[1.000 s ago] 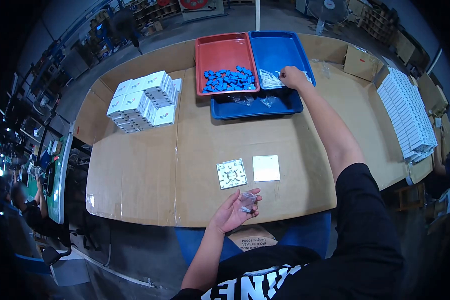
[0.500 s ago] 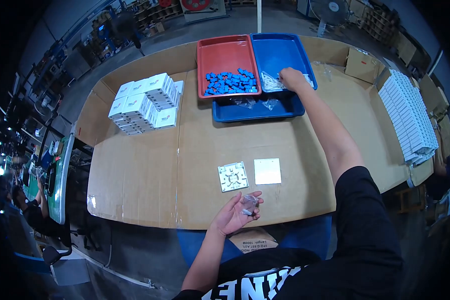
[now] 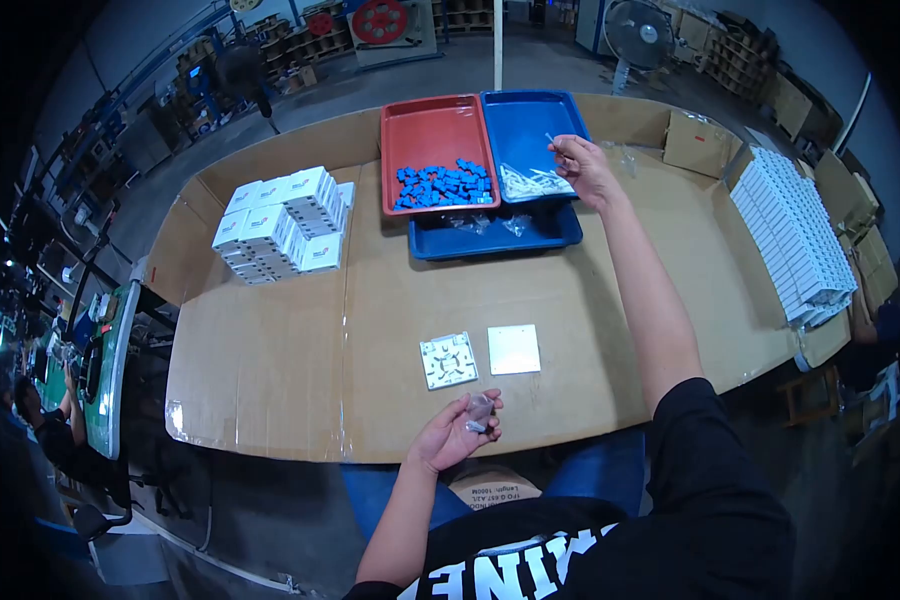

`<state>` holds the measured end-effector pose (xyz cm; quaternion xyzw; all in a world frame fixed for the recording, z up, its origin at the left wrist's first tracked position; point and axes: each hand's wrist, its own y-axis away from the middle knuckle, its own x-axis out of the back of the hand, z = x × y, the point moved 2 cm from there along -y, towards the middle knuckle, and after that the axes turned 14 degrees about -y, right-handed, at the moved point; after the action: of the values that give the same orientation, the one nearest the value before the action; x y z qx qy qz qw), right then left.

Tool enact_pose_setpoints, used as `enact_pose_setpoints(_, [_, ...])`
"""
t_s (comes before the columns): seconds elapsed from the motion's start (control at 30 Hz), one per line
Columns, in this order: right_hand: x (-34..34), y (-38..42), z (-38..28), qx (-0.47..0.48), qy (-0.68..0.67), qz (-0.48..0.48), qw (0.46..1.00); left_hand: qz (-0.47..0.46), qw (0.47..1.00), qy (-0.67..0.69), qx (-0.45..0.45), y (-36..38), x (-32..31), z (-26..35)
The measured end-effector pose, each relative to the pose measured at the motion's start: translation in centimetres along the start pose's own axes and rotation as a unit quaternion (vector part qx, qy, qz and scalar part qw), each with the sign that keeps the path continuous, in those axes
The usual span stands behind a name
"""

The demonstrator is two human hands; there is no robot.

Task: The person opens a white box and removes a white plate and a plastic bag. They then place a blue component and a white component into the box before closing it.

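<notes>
My left hand (image 3: 452, 432), palm up near the table's front edge, has its fingers curled around a small clear plastic bag (image 3: 481, 408) with something small and whitish in it. My right hand (image 3: 585, 172) is raised over the blue tray (image 3: 532, 120), fingertips pinched on a thin whitish piece (image 3: 550, 138) too small to name exactly. Below it, several thin white pieces (image 3: 532, 183) lie in that tray's near end. In front of my left hand are an open white plastic box base (image 3: 449, 361) with inner fittings and a flat white square cover (image 3: 514, 349).
A red tray (image 3: 435, 130) holds several blue connector-like parts (image 3: 445, 185). Another blue tray (image 3: 495, 238) beneath holds clear bags. Stacked white boxes (image 3: 275, 225) stand left; a long stack of white pieces (image 3: 795, 235) stands right. Cardboard walls (image 3: 695, 140) edge the table.
My right hand has lifted out of the blue tray with a thin whitish piece in its fingertips. My left hand still holds the bag. The whole view has shifted slightly.
</notes>
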<state>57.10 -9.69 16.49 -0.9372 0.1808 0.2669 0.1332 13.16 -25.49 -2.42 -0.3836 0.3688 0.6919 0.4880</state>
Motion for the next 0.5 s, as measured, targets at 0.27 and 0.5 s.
enact_pose_setpoints(0.27, [-1.6,19.0,7.4,-0.053,0.026,0.044,0.997,-0.02,0.999,-0.007,-0.038,0.3,0.0,-0.2])
enact_pose_setpoints(0.5, [-5.1,32.5,13.3,-0.139,0.077,0.032,0.987,-0.003,0.996,-0.063,-0.058,0.7,-0.9,0.2])
